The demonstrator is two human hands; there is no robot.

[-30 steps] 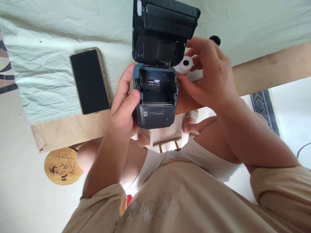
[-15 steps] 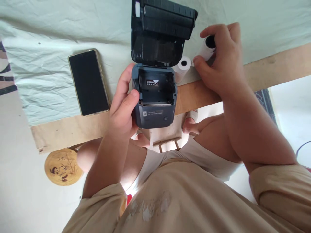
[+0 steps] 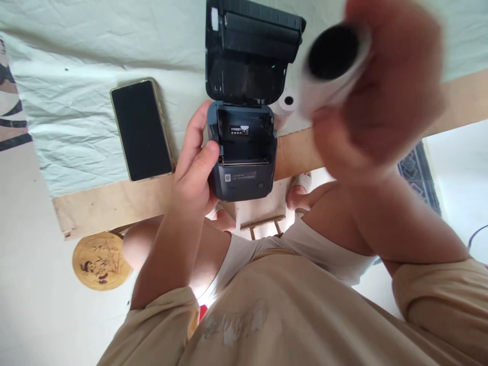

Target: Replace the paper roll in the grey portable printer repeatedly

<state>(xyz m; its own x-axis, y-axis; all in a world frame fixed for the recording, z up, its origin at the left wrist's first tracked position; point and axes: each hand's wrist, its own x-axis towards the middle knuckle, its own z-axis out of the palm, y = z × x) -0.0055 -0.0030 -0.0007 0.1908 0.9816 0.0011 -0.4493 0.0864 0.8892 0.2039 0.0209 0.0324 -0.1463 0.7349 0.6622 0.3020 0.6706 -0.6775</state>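
A small dark grey label printer (image 3: pixel 244 162) sits at the table's near edge with its lid (image 3: pixel 249 51) swung up and its paper bay bare. My left hand (image 3: pixel 194 168) grips the printer's left side, thumb on the bay's rim. My right hand (image 3: pixel 385 96), blurred and raised close to the camera, is closed on a white paper roll with a black core (image 3: pixel 331 63). A second white paper roll (image 3: pixel 285 104) lies on the table just right of the printer's hinge.
A phone (image 3: pixel 141 129) with a dark screen lies face up left of the printer on a pale green cloth (image 3: pixel 76 76). The wooden table edge (image 3: pixel 114 203) runs below it. A round bamboo-painted disc (image 3: pixel 101 260) lies on the floor, near my knees.
My right hand left the printer's side, closed on the black-cored roll behind it and lifted it toward the camera. The left hand and the printer stayed put.
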